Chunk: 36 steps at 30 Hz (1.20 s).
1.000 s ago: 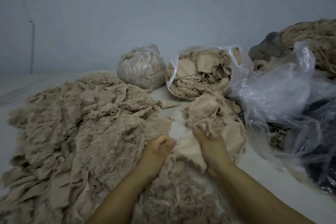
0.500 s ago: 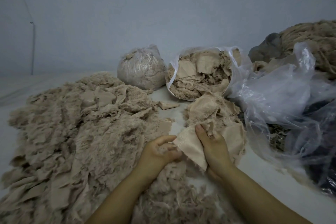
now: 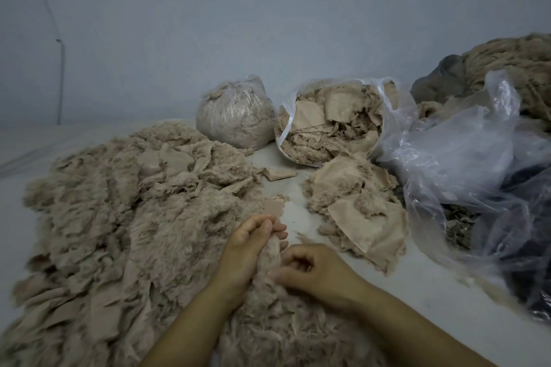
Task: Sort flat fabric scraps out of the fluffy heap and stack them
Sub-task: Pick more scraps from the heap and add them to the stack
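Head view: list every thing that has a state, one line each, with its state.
Left hand: fingers curled round a tuft of fluff.
Right hand: fingers curled, pinching fluff at the heap's near edge.
Fluffy heap: spread loose, unsorted.
Scrap stack: piled flat beside the heap, untouched.
Round bag: tied shut, full.
Open bag: tipped on its side, mouth open, stuffed with scraps.

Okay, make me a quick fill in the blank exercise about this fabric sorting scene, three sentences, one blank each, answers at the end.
1. The large fluffy heap lies on the person's ____ side.
2. The open bag of scraps is made of clear ____.
3. The tied bag sits to the ____ of the open bag, against the wall.

Missing words: left; plastic; left
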Available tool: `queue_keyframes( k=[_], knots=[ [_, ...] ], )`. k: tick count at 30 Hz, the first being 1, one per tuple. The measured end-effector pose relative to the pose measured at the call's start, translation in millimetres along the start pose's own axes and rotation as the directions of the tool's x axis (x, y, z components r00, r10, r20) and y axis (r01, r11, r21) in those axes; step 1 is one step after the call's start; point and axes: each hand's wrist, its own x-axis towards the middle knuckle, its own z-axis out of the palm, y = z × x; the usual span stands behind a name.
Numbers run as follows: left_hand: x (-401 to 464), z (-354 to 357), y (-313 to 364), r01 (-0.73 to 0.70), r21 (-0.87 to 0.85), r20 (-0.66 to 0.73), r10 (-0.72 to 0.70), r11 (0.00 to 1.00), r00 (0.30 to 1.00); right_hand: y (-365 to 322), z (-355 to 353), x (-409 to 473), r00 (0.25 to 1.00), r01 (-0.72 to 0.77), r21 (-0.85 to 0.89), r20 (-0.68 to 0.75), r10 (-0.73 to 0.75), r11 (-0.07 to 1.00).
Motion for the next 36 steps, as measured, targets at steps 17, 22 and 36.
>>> queue_keyframes(
  k=[17, 22, 36],
  knots=[
    [-3, -8, 6, -0.101, 0.426, 0.121, 0.053, 0.899, 0.991, 4, -16, 10, 0.925, 0.103, 0.6, -0.351, 0.146, 0.793],
    [4, -10, 4, -0.097, 0.468, -0.124, 0.174, 0.878, 0.977, 4, -17, 10, 0.931, 0.087, 0.611, -0.331, 0.154, 0.787],
    [0, -3, 8, -0.191, 0.325, 0.029, 0.192, 0.926, 0.981, 0, 1, 6, 0.931, 0.177, 0.125, -0.342, -0.125, 0.976]
  ],
)
